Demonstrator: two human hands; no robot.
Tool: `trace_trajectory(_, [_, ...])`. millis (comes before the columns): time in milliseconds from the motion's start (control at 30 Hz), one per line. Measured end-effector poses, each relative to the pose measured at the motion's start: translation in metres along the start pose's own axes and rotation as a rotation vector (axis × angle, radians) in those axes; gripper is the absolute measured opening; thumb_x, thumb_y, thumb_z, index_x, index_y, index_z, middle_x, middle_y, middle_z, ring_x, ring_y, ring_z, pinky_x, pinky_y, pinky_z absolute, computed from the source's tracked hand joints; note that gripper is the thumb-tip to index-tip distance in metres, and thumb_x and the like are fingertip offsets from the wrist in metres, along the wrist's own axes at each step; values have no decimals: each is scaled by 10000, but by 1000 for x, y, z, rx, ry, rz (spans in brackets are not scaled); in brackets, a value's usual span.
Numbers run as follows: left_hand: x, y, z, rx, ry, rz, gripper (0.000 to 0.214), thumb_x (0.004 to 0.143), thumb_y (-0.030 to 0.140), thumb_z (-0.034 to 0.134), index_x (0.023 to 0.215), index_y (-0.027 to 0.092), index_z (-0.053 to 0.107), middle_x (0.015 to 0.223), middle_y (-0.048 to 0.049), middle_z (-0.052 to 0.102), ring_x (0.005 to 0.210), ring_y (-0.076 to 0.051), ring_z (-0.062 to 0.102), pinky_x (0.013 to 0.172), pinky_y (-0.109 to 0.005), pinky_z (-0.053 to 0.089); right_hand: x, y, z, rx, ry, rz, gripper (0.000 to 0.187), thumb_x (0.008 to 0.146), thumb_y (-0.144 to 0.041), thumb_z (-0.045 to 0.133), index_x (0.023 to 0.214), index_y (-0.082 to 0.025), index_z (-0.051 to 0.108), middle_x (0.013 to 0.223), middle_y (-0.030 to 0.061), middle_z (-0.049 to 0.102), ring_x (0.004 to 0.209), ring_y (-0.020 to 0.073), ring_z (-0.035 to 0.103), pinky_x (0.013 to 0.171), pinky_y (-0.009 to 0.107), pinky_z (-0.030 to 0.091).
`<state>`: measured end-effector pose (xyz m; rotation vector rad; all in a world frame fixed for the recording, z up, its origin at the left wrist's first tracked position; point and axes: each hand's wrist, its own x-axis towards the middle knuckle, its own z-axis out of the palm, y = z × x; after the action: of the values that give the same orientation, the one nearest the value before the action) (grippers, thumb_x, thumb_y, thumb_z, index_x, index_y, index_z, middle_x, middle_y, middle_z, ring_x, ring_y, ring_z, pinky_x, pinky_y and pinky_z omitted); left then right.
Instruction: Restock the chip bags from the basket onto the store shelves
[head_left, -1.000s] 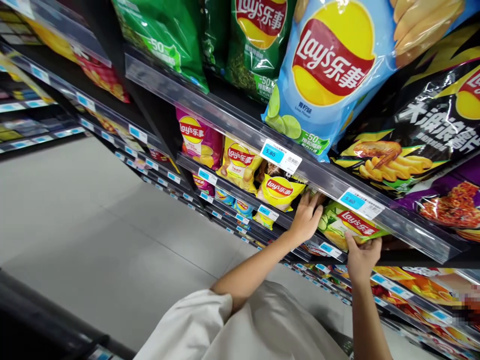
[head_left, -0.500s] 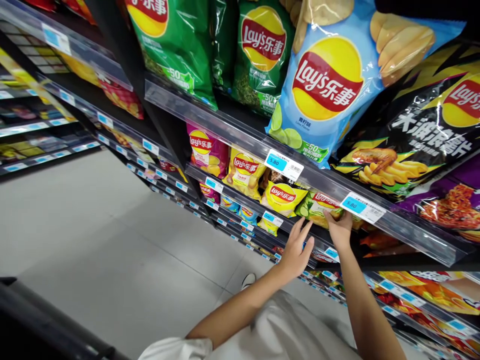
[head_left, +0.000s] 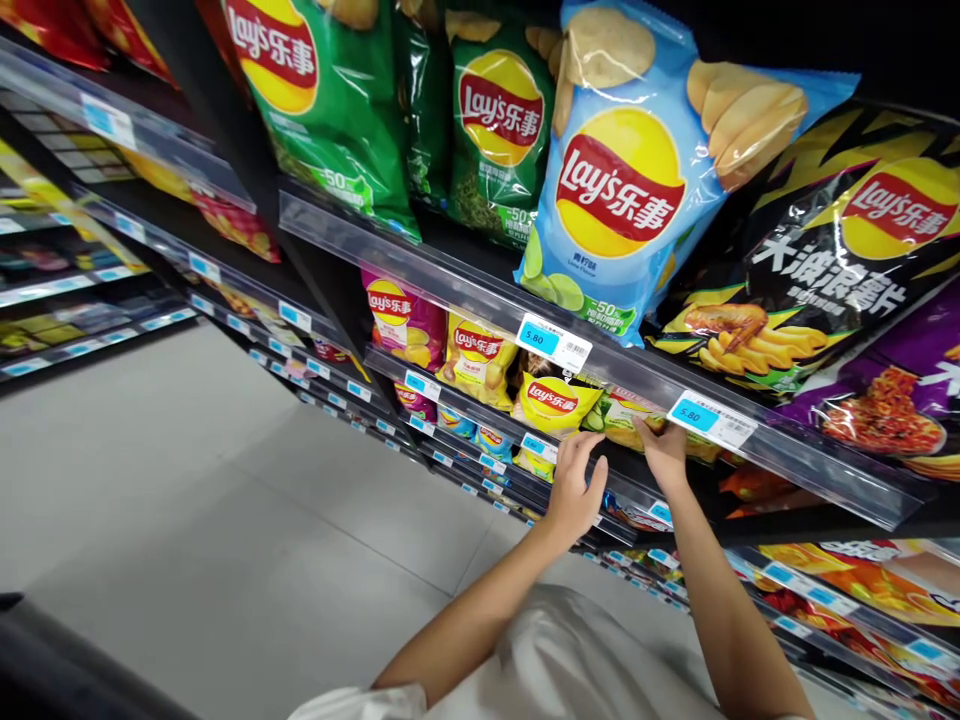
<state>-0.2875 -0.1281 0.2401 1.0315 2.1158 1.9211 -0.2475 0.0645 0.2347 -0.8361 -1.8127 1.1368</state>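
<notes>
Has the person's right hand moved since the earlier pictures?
Yes: the right hand has moved left and up, from directly beneath the white 5.80 price tag to just below and left of it.

Everything is lit brightly and evenly, and soft white shine is seen on the chip bags (head_left: 622,180) and the clear shelf edge (head_left: 480,280). Dark shadow is seen under the shelves (head_left: 390,365), and only faint shadow is seen on the gray floor (head_left: 225,500). The shelves are bent by the wide view near the sides, but little blur is seen.
</notes>
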Motion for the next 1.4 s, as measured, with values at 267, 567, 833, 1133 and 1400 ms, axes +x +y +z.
trace_trajectory(267, [22, -21, -9, -21, 70, -47, 370, 1013, 340, 494, 1362, 225, 534, 1316, -121, 582, 1275, -257, 533, 1139, -473, 426, -3, 5, 0, -24, 8, 37, 664, 617, -527, 828, 1124, -162, 605, 1192, 160, 671, 1206, 344, 589, 1158, 546, 357])
trace_trajectory(567, [22, -22, -18, -47, 40, -72, 405, 994, 330, 505, 1385, 225, 523, 1293, -118, 594, 1223, -242, 567, 1129, -465, 441, -41, 4, -6, -67, 281, -45, 695, 726, -537, 808, 1247, -180, 520, 1138, 98, 578, 948, 242, 604, 895, 451, 547])
trace_trajectory(833, [15, -24, -17, -71, 20, -83, 410, 1001, 369, 521, 1388, 231, 536, 1279, -119, 595, 1214, -248, 562, 1095, -452, 455, -57, -32, 2, -647, -158, -412, 399, 987, -316, 526, 1357, -228, 647, 1190, 160, 616, 1123, 353, 588, 985, 538, 496])
trace_trajectory(1133, [4, -22, -18, -96, -30, -118, 404, 995, 397, 525, 1370, 247, 549, 1275, -107, 590, 1140, -222, 586, 1011, -411, 511, -46, -39, 24, -829, -272, -311, 500, 969, -249, 562, 1468, -275, 550, 1382, 143, 589, 1195, 386, 563, 965, 531, 520])
trace_trajectory(1400, [-1, -29, -18, -100, -63, -134, 410, 978, 445, 546, 1329, 234, 560, 1242, -104, 593, 1080, -212, 599, 963, -373, 522, -48, -45, 17, -813, -359, -280, 532, 990, -223, 551, 1515, -285, 495, 1408, 134, 572, 1301, 354, 521, 1036, 512, 502])
